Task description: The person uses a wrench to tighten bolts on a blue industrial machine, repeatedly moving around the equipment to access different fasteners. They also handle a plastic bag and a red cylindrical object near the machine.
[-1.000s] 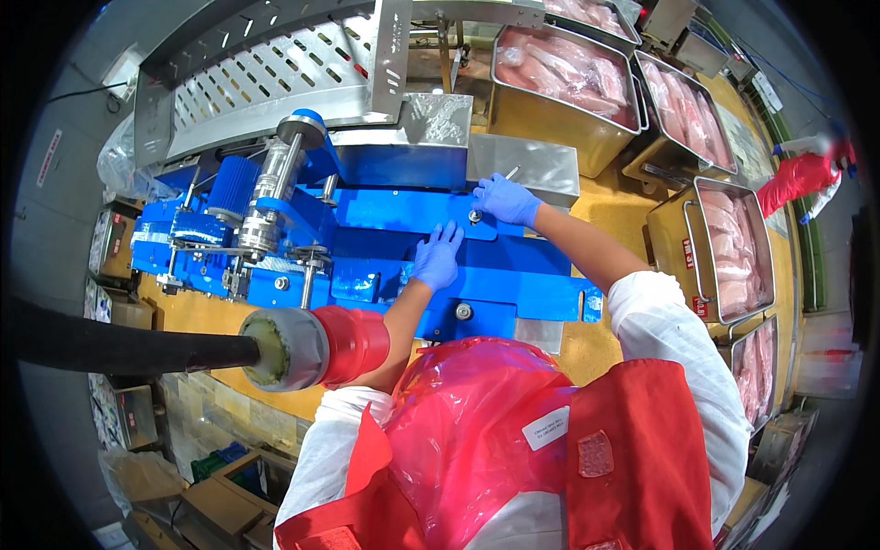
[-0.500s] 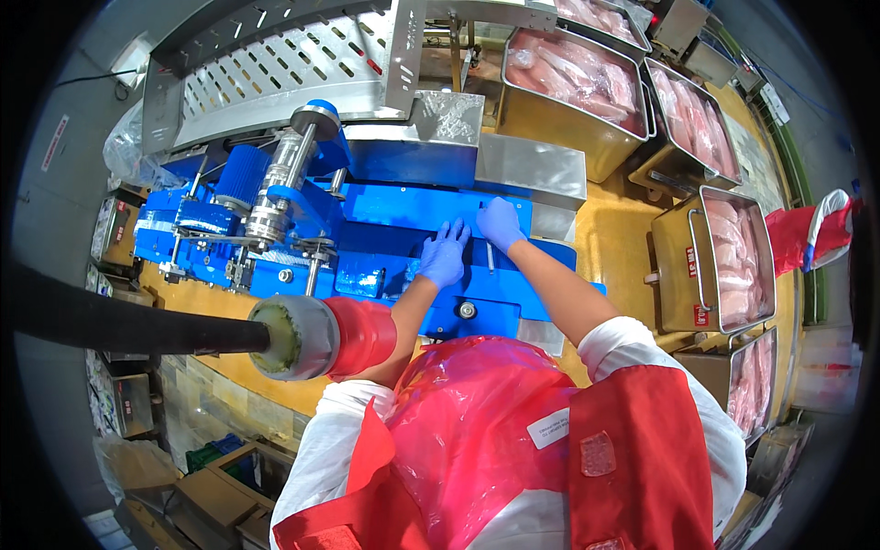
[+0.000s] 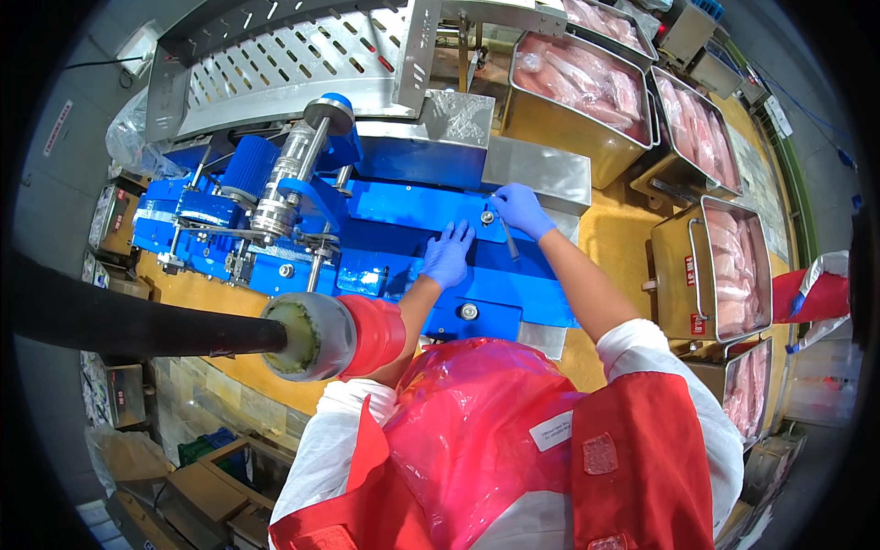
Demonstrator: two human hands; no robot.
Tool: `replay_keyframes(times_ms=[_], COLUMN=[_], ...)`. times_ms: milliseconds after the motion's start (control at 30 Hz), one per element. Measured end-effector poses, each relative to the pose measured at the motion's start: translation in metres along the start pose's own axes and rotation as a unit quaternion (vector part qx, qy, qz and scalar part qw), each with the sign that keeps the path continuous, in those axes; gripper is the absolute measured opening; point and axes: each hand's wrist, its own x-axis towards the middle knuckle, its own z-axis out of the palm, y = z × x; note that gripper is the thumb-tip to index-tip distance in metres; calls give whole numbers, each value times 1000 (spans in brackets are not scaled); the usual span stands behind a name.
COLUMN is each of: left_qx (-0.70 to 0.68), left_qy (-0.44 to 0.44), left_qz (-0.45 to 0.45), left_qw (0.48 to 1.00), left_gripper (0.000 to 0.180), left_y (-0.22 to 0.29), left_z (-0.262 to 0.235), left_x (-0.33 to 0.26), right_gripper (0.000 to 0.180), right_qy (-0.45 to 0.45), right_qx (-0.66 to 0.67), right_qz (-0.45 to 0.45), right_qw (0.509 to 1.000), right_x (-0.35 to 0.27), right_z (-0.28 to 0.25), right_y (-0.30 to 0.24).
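Observation:
A long blue machine bed (image 3: 394,203) lies crosswise in front of me. My left hand (image 3: 447,257), in a purple glove, rests on it with fingers spread, holding nothing. Farther right, my right hand (image 3: 522,210), gloved the same way, has its fingers closed around a slim metal tool (image 3: 511,242) that slants down toward me; its exact kind is hard to see. Beside that hand's fingertips a round metal bolt head (image 3: 487,218) shows on the blue plate. A second metal knob (image 3: 469,312) sits on the near edge.
Metal rollers (image 3: 286,183) and a blue motor (image 3: 247,168) stand at the left. Behind is a slotted steel chute (image 3: 293,69). Steel bins of wrapped meat (image 3: 582,82) line the right. A black pole with a red and grey end (image 3: 367,335) crosses from the left.
My right hand has moved right and slightly up, and the metal tool has swung to a slant, uncovering the bolt head. My left hand has stayed nearly in place.

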Motion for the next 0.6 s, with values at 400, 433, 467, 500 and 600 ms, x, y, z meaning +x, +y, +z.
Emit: replay_keyframes(times_ms=[400,433,467,500,600], left_qx=[8,9,9,7,4], left_qy=[1,2,2,3,1], left_qz=[-3,-2,-2,-1,-2], left_qw=[1000,1000,1000,1000,1000], left_gripper=[78,78,78,78,77], left_y=[-2,-2,-2,-2,-2], left_z=[2,2,2,3,2], left_x=[-1,0,0,0,-1], right_gripper=[13,13,13,13,13], right_qy=[-142,-156,-155,-154,-152], right_qx=[-298,-303,-299,-295,-296], right_qz=[-235,-240,-256,-273,-322], right_qw=[914,909,906,903,886], right_x=[13,16,18,20,28], right_z=[-23,-23,-22,-21,-22], right_y=[2,6,10,13,14])
